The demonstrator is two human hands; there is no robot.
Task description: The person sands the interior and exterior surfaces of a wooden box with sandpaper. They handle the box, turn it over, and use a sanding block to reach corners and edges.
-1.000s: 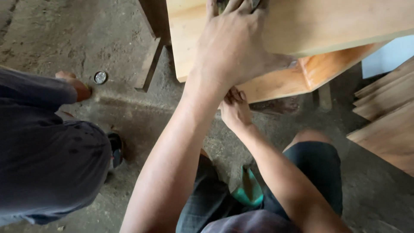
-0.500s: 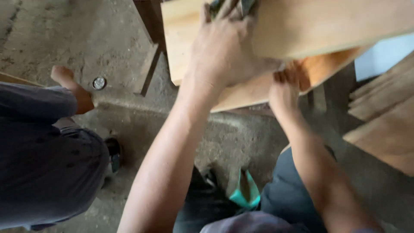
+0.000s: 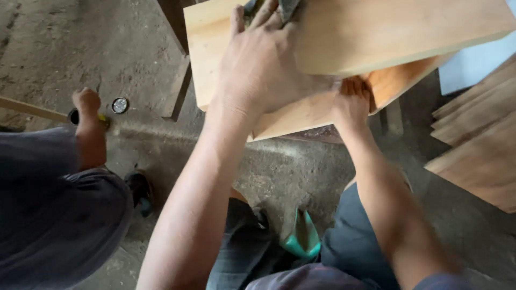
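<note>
- Down low, closest in: dark trousers (image 3: 355, 241) over bent knees, with a green sandal (image 3: 302, 239) on the dirty floor (image 3: 43, 43) between them.
- Two bare arms reaching up and away from the knees toward the wood.
- On the near left side: another person in a grey top (image 3: 54, 215), one arm stretched out.
- That other person's hand (image 3: 86, 101) closed in a fist around something dark with a bit of yellow, too small to tell what, right by a thin wooden stick (image 3: 29, 108).
- Just beside that fist: a small round shiny lid (image 3: 119, 105) lying on the floor.
- Further up: right hand (image 3: 352, 104) tucked under the lower edge of the orange-brown plank (image 3: 398, 80), fingers curled up onto the wood and gripping it.
- A bit further: left hand (image 3: 258, 64) lying flat on the pale wooden board (image 3: 387, 29), palm down, fingers spread open and pressing.
- Under those fingertips, at the top edge: a dark grey thing (image 3: 287, 6), mostly hidden, cannot tell what.
- Pale wooden board resting on top of the orange-brown plank, both tilted a little, up off the floor.
- Off to the right side: a stack of more planks (image 3: 478, 139), apart from the hands.
- Far back on the left of the board: a dark wooden leg (image 3: 174, 16) and a short dark piece of wood (image 3: 177, 91) on the floor.
</note>
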